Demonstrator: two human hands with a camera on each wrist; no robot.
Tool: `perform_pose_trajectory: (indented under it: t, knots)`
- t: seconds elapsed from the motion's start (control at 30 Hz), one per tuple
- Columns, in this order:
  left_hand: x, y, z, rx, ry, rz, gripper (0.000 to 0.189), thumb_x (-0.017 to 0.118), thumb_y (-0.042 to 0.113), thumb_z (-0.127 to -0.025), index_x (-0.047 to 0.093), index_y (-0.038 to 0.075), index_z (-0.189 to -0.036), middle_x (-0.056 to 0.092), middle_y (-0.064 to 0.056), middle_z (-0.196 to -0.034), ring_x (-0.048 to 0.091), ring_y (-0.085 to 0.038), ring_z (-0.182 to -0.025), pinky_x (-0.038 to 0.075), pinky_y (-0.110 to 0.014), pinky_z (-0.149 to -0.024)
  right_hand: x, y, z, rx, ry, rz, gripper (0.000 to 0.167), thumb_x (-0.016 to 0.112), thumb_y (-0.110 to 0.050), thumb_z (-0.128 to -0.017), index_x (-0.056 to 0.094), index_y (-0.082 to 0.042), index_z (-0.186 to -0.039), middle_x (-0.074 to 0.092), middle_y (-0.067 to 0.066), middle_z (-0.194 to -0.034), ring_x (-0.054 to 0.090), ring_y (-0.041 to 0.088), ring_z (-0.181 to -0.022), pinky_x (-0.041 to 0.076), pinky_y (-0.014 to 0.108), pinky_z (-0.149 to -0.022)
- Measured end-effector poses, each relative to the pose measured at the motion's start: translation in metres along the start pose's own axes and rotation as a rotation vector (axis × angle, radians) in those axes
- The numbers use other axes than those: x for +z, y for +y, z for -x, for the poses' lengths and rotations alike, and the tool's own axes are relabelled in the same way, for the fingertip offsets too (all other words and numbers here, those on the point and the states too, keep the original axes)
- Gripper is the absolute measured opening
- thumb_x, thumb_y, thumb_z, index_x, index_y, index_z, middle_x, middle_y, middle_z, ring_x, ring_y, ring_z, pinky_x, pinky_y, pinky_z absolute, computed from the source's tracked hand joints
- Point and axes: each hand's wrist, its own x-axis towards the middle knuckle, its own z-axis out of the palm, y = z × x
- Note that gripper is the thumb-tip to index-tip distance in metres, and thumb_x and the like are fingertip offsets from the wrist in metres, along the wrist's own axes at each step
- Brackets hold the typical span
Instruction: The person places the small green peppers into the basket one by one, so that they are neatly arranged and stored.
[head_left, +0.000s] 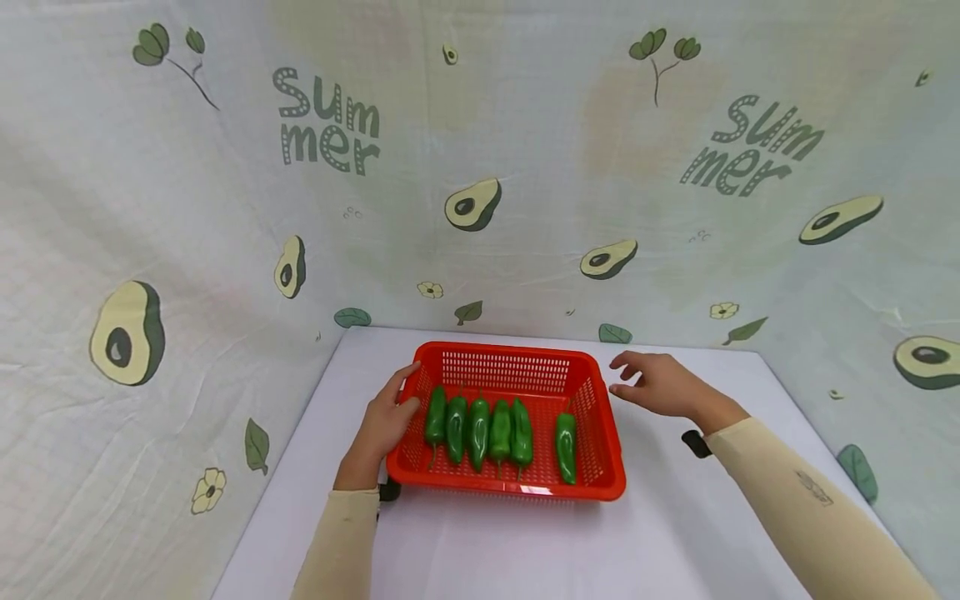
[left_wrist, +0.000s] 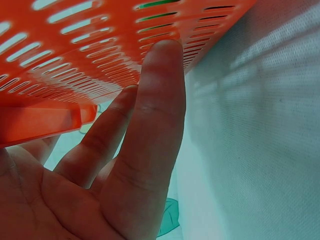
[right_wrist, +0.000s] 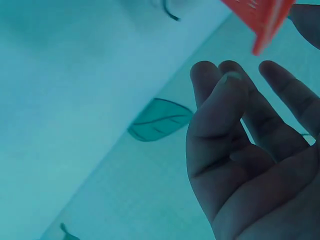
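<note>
A red slotted plastic basket (head_left: 465,482) holds several long green chili peppers. Most of the peppers (head_left: 478,435) lie side by side in its left half, and a single pepper (head_left: 566,447) lies apart toward the right. My left hand (head_left: 384,429) grips the basket's left side, thumb over the rim. In the left wrist view its fingers (left_wrist: 155,105) reach up against the slotted outside of the basket (left_wrist: 47,122). Off the basket's right rim, my right hand (head_left: 663,385) hangs with loosely bent fingers and holds nothing. The right wrist view catches the basket's corner (right_wrist: 265,25) beyond the fingertips.
Under the basket is a white tabletop (head_left: 480,550). Cloth (head_left: 525,125) printed with avocados, leaves and "summer" lettering hangs around the back and sides. Dark wrist straps (head_left: 696,443) show near the sleeve cuffs.
</note>
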Motion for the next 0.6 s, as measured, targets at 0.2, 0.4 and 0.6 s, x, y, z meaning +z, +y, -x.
perform_pose_trajectory:
  t: [0.2,0.4,0.6]
  knots:
    - [0.000,-0.001,0.000,0.010,0.007,-0.006,0.062,0.053,0.025,-0.098,0.047,0.049,-0.155,0.063,-0.015,-0.134,0.069,-0.031,-0.091,0.064,-0.043,-0.069,0.028,0.021,0.003,0.050,-0.084,-0.061,0.053,0.083,-0.035,-0.091,0.065,-0.012,-0.135,0.071,0.012,-0.119,0.067,0.025,-0.102,0.062,0.040,-0.077]
    - [0.001,-0.002,-0.001,0.018,0.007,0.012,0.061,0.053,0.023,-0.099,0.047,0.049,-0.155,0.065,-0.015,-0.129,0.069,-0.031,-0.092,0.063,-0.043,-0.071,0.052,0.031,0.004,0.126,-0.137,-0.164,0.064,0.085,-0.039,-0.088,0.061,-0.012,-0.141,0.070,0.008,-0.117,0.066,0.023,-0.095,0.062,0.038,-0.072]
    - [0.002,-0.002,0.000,0.016,0.007,0.022,0.060,0.053,0.024,-0.099,0.048,0.048,-0.154,0.066,-0.015,-0.126,0.070,-0.030,-0.089,0.064,-0.043,-0.068,0.068,0.035,0.008,0.162,-0.156,-0.224,0.072,0.087,-0.038,-0.085,0.057,-0.011,-0.145,0.069,0.007,-0.115,0.065,0.021,-0.088,0.060,0.036,-0.067]
